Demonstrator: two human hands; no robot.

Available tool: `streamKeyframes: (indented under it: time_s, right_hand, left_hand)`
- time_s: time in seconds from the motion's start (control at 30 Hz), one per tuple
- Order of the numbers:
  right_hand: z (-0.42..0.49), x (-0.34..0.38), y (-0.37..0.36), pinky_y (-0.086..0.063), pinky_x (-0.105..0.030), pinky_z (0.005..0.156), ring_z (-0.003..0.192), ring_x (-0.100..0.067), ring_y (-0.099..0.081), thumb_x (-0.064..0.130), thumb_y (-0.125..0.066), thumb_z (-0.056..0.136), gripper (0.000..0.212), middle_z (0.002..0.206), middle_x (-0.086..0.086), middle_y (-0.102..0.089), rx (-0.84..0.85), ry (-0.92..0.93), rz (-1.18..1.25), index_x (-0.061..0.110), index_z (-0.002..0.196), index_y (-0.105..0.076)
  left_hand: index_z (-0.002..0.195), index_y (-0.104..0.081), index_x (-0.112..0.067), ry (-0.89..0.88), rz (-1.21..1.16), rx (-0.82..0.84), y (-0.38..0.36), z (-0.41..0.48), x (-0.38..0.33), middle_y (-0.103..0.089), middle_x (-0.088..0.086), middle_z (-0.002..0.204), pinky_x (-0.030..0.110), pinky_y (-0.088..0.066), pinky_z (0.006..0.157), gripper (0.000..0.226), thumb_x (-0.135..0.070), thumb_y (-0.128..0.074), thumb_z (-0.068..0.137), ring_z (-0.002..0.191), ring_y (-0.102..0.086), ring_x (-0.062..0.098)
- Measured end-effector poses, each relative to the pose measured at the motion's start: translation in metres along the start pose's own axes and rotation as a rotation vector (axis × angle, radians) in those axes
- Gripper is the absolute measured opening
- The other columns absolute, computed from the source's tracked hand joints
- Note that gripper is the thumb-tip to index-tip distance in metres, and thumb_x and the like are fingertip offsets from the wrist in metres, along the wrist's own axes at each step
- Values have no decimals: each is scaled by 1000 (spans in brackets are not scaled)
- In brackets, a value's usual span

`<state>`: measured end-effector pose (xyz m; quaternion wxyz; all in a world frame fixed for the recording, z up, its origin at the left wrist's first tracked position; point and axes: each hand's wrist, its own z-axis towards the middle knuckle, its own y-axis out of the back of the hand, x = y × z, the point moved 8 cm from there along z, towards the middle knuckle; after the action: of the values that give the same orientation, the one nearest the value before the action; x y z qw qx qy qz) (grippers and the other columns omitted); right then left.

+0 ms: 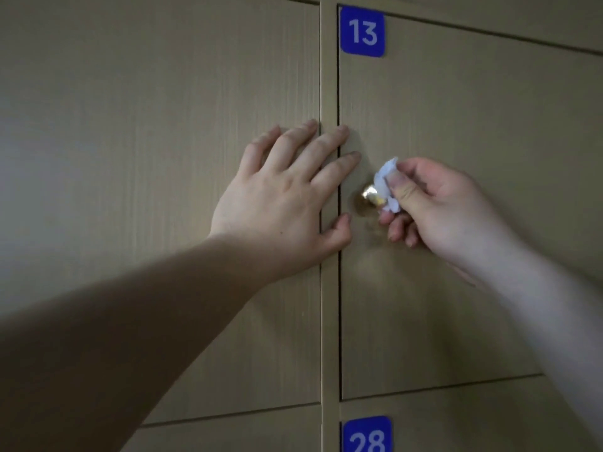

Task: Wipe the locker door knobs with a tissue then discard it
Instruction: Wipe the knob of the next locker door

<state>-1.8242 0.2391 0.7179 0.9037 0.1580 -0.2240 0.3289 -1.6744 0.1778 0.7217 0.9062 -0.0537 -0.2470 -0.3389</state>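
Tissue white, crumpled, pinched by right hand against brass knob.

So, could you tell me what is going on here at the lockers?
A person is wiping the brass knob on locker door 13. The right hand pinches a crumpled white tissue against the knob, while the left hand rests flat with spread fingers across the door seam. The tissue is not yet discarded.

Locker rm, wall of beige wood-grain locker doors, blue no. plates 13 & 28
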Motion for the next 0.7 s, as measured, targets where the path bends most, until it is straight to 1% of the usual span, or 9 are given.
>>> streamKeyframes:
  time_s: [0.07,0.1,0.2,0.3,0.37,0.43,0.53,0.63,0.7]
  right_hand:
    - [0,3,2,-38,-19,36,39,-10,-55,29,-49,102,14,53,2,-65,-22,-25,41,20,91,-51]
    - [1,3,1,-38,-19,36,39,-10,-56,31,-49,101,16,53,1,-65,-17,-38,41,19,90,-52]
    - [-2,9,-3,-40,-18,38,41,-10,-56,34,-56,96,16,54,1,-65,34,-42,-9,21,87,-62]
    - [-6,13,-6,-42,-19,41,44,-10,-58,36,-64,86,13,56,2,-66,79,-66,-49,24,88,-66]
    - [-5,15,-8,-42,-19,42,45,-11,-60,31,-64,89,8,57,0,-67,96,-73,-82,23,87,-65]
    - [-5,16,-10,-42,-19,41,46,-12,-61,26,-60,94,10,58,-2,-67,114,-85,-84,18,87,-61]
    - [-11,9,-17,-43,-19,41,47,-14,-62,23,-52,100,15,58,-4,-68,94,-147,28,12,89,-54]
    - [-19,-2,-22,-44,-19,41,47,-14,-62,23,-44,104,17,60,-4,-68,52,-185,228,12,91,-48]
    - [-23,-8,-26,-43,-19,40,45,-13,-62,24,-40,105,18,58,-2,-67,32,-187,298,13,92,-45]
  left_hand:
    - [147,-47,-25,-4,3,-6,-1,0,-1,-37,-1,158,47,-22,119,68,-58,-44,88,146,-32,25]
    - [147,-47,-25,-9,4,-11,-2,0,-1,-37,-1,158,47,-22,118,68,-58,-44,88,146,-32,26]
    - [146,-47,-24,-7,-22,-24,-2,-1,0,-38,0,157,48,-22,118,68,-57,-43,87,145,-34,27]
    - [146,-48,-24,-17,-23,-34,-2,0,-1,-39,1,157,48,-21,117,68,-57,-43,87,144,-35,28]
    - [146,-48,-24,-12,-23,-27,-2,-1,2,-39,1,157,48,-22,118,68,-58,-43,87,145,-34,28]
    - [145,-48,-24,-14,-29,-33,-2,-1,1,-40,1,157,49,-23,118,68,-57,-45,86,144,-34,29]
    - [145,-49,-23,-16,-23,-31,-3,0,1,-40,2,156,50,-24,117,68,-59,-42,88,144,-35,29]
    - [145,-49,-23,-12,5,-29,-3,0,0,-40,2,157,49,-23,117,68,-61,-43,89,144,-35,28]
    - [145,-49,-24,-14,14,-20,-3,0,-1,-39,1,157,48,-22,117,69,-61,-43,88,144,-34,28]
